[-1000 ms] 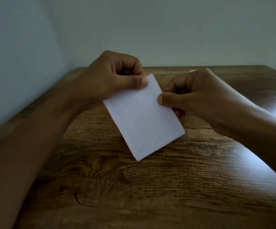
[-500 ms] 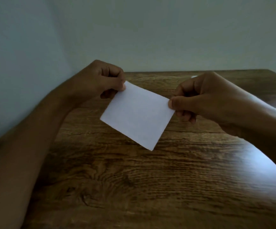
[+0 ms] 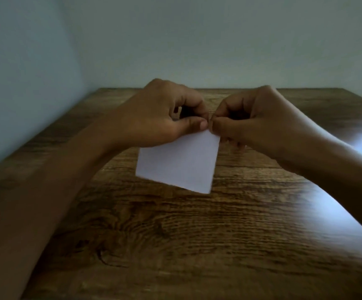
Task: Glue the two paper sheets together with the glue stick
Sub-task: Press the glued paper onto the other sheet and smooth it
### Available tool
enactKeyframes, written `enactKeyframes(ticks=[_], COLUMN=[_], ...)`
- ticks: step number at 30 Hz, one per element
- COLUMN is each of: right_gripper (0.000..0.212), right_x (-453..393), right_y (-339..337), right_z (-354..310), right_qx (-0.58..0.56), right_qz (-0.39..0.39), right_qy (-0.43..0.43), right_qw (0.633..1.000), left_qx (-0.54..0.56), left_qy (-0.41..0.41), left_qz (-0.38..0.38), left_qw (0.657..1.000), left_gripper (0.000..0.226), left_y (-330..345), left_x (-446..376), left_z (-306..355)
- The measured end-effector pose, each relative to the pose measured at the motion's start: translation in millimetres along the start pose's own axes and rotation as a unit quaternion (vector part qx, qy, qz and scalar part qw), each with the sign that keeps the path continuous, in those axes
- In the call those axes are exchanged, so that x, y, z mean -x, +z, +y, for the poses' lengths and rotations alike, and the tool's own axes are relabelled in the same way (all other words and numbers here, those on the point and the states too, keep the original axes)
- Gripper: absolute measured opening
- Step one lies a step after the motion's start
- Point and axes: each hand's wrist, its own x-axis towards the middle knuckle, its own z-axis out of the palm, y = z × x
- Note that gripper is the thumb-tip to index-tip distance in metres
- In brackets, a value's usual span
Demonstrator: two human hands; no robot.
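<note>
Pinching the white rectangular paper sheet (image 3: 179, 163) at its top edge, the left hand (image 3: 160, 118) and right hand (image 3: 253, 122) have been brought together, thumbs nearly touching, above the brown wooden worktop (image 3: 197, 234).

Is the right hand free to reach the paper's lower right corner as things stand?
Probably yes, after letting go: the right hand and left hand both pinch the paper at its top edge, and nothing covers that corner above the table.

Dark wood-grain table (image 3: 175, 245) in a corner, pale plain walls (image 3: 197, 40), glare at right
</note>
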Motion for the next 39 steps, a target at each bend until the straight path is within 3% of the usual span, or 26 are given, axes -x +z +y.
enactKeyframes(ticks=[4, 8, 15, 18, 22, 26, 28, 33, 39], right_gripper=[0.013, 0.015, 0.012, 0.012, 0.015, 0.018, 0.017, 0.017, 0.027], right_x=[-3, -4, 0, 1, 1, -1, -1, 0, -2], right_y=[0, 0, 2, 1, -1, -8, -9, -3, -3], right_z=[1, 1, -1, -2, -3, -2, -2, -2, -2], right_qx=[-0.034, -0.056, -0.075, -0.072, -0.092, -0.105, -0.087, -0.066, -0.084], right_qz=[0.05, 0.046, 0.01, 0.004, 0.045, 0.114, 0.109, 0.073, 0.094], right_qy=[-0.001, 0.012, 0.038, 0.043, 0.049, 0.047, 0.035, 0.028, 0.039], right_qw=[0.998, 0.997, 0.996, 0.996, 0.993, 0.987, 0.99, 0.995, 0.991], left_qx=[0.035, 0.106, 0.189, 0.214, 0.235, 0.25, 0.234, 0.226, 0.299], left_qy=[-0.036, -0.085, -0.19, -0.224, -0.234, -0.217, -0.197, -0.156, -0.164], left_qz=[0.024, 0.08, 0.225, 0.25, 0.217, 0.038, -0.001, -0.036, 0.042], left_qw=[0.998, 0.987, 0.937, 0.917, 0.918, 0.943, 0.952, 0.961, 0.939], left_gripper=[0.007, 0.011, 0.019, 0.02, 0.021, 0.014, 0.004, 0.025, 0.016], left_y=[2, 1, -9, -11, -11, -21, -18, -5, -2], left_x=[-1, -2, -2, -3, -3, 3, 4, 1, 1], left_z=[-1, -2, -12, -17, -21, -26, -23, -13, -17])
